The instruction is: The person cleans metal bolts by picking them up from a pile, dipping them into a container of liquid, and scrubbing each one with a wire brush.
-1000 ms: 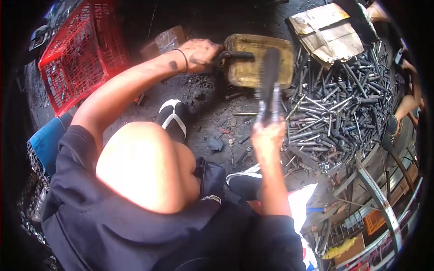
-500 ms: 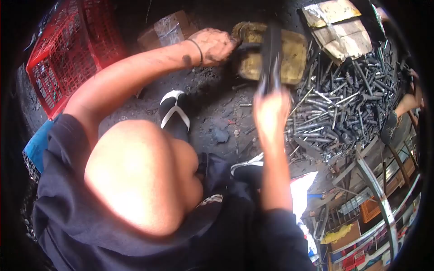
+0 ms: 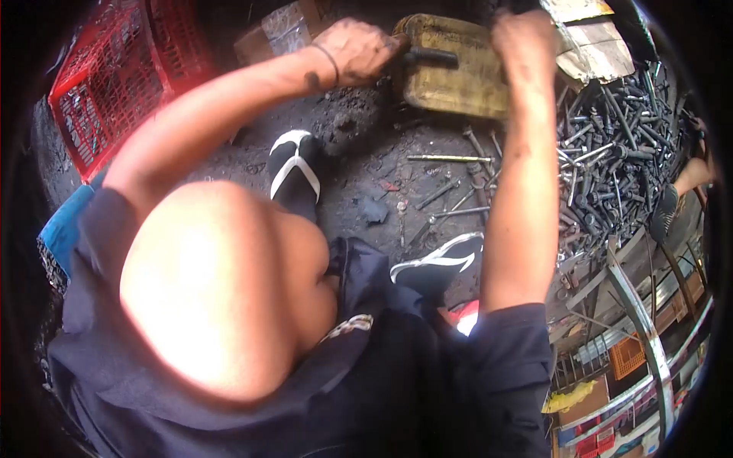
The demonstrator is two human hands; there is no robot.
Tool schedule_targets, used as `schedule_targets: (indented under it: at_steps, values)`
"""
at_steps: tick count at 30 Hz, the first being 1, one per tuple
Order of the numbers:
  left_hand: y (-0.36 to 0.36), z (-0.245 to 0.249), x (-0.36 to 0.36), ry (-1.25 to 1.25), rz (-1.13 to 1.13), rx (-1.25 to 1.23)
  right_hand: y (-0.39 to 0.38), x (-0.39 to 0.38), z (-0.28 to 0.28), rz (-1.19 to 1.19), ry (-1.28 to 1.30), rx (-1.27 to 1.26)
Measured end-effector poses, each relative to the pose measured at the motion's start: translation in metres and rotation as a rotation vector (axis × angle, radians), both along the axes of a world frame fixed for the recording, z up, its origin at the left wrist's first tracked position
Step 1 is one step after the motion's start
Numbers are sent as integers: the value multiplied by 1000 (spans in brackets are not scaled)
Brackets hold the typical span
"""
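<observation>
My left hand [image 3: 357, 50] is closed at the left side of a scuffed yellow container [image 3: 458, 88]. From its fingers a short dark rod [image 3: 435, 57] points right, across the top of the container. At the container's right edge is my right hand [image 3: 524, 40], blurred and closed around a dark tool, whose blurred upper part shows by the fingers near the top edge. A loose long rod [image 3: 449, 159] and a few bolts lie on the ground below the container.
A heap of metal bolts [image 3: 611, 153] spreads at the right, below flattened cardboard [image 3: 595, 49]. A red crate [image 3: 107, 99] stands at the left, and a taped box [image 3: 286, 32] at the top. Another person's foot [image 3: 666, 214] and metal bars [image 3: 645, 328] are farther right.
My right hand has moved up and to the right with the tool, from in front of the container to its right edge. My left hand has shifted slightly up.
</observation>
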State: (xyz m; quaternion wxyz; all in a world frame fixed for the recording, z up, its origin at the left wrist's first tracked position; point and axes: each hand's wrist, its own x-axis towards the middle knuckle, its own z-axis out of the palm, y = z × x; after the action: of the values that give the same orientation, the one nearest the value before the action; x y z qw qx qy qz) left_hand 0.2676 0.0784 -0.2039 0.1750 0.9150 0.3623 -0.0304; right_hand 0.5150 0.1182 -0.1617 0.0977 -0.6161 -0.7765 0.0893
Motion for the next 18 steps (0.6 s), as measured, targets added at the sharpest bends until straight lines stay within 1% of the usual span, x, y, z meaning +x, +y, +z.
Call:
schedule_targets:
  at_steps: [2,3,5,6,7,8,9,10,11,12,13,14,16,17,18]
  values:
    - [0,2,-2,-70,75,-38,-1,3,5,-353,189,52]
    - [-2,0,-5,-101,108,-72,-23,-10,35,-554,171,-139]
    - [2,-5,-5,-142,148,-228,-75,-25,48,-516,766,-65]
    - [5,-8,-6,-165,173,-297,-96,-24,39,-474,677,-25]
    - [6,-15,-6,-210,192,-295,-118,-22,29,-435,588,18]
    - [9,-16,-6,-199,186,-297,-136,-25,26,-512,482,-85]
    - [10,-15,-4,-189,180,-305,-149,-34,32,-617,677,-249]
    - [9,-13,-3,-177,176,-317,-162,-39,22,-511,555,-152]
    - [10,-8,-3,-149,133,-324,-172,-44,20,-569,625,-240]
    - [13,0,-3,-124,89,-329,-184,-48,14,-589,478,-270]
    - [16,4,-4,-97,48,-334,-187,-59,18,-615,480,-315]
    - [16,0,-7,-99,-50,-275,-191,-70,23,-642,480,-360]
    - [14,-18,-13,-103,-250,-155,-184,-82,21,-474,228,-336]
    - [3,-28,-13,-167,-237,-26,-165,-83,13,-420,127,-308]
    - [4,-26,-10,-121,-226,-27,-138,-83,4,-366,25,-284]
